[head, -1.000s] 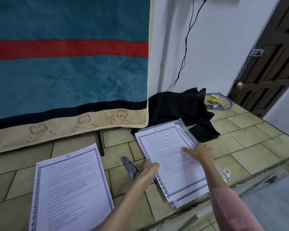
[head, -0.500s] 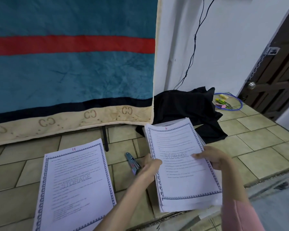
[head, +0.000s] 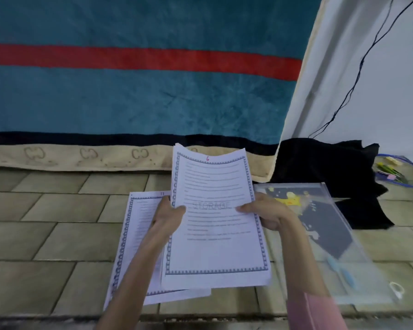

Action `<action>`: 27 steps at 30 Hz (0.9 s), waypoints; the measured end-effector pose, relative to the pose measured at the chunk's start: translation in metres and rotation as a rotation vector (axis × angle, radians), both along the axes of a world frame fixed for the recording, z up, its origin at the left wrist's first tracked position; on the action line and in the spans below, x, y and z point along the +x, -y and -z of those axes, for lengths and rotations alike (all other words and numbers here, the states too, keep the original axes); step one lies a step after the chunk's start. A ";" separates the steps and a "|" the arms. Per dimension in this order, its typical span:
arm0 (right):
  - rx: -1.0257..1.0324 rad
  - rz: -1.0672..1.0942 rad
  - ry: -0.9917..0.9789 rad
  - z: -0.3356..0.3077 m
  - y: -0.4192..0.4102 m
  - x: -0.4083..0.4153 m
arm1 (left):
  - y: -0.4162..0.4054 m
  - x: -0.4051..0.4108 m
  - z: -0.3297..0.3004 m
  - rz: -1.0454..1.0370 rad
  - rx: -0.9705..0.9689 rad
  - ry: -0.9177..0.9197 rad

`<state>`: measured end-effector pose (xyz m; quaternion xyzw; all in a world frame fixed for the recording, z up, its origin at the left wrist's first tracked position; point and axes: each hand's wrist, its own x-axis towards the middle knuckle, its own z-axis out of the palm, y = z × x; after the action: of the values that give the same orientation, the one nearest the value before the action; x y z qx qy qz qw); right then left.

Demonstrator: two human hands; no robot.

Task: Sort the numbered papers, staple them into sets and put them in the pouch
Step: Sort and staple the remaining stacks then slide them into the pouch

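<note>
Head view gives me both hands pinching a white stack of blue-bordered printed papers (head: 215, 225) topped "6": left hand (head: 169, 215) on its left edge, right hand (head: 265, 213) on its right. It is lifted above the "11" sheet (head: 138, 234) on the tiles, beside the clear plastic pouch (head: 332, 236).

Lifted white paper stack numbered 6 (head: 215, 210) between both hands, above tiled floor (head: 57, 234), second bordered white paper stack (head: 138, 246) lying left under it, clear plastic zip pouch (head: 332, 246) right, black cloth heap (head: 324, 167) behind pouch, teal striped blanket (head: 129, 91) hanging behind all.
</note>
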<state>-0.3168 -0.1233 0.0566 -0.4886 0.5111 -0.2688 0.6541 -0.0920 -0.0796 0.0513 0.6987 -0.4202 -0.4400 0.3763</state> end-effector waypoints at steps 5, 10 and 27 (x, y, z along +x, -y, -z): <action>-0.015 -0.045 -0.296 0.040 0.008 0.098 | -0.008 0.070 0.029 -0.066 0.146 0.129; -0.078 -0.020 -0.566 0.075 0.006 0.135 | -0.009 0.082 0.058 -0.141 0.252 0.355; 0.074 0.259 0.094 0.045 -0.012 0.135 | -0.021 0.118 0.035 -0.209 0.044 -0.112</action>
<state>-0.1818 -0.1110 0.0114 -0.3809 0.5481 -0.3546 0.6548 0.0263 -0.0589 0.0166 0.7211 -0.3134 -0.4459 0.4277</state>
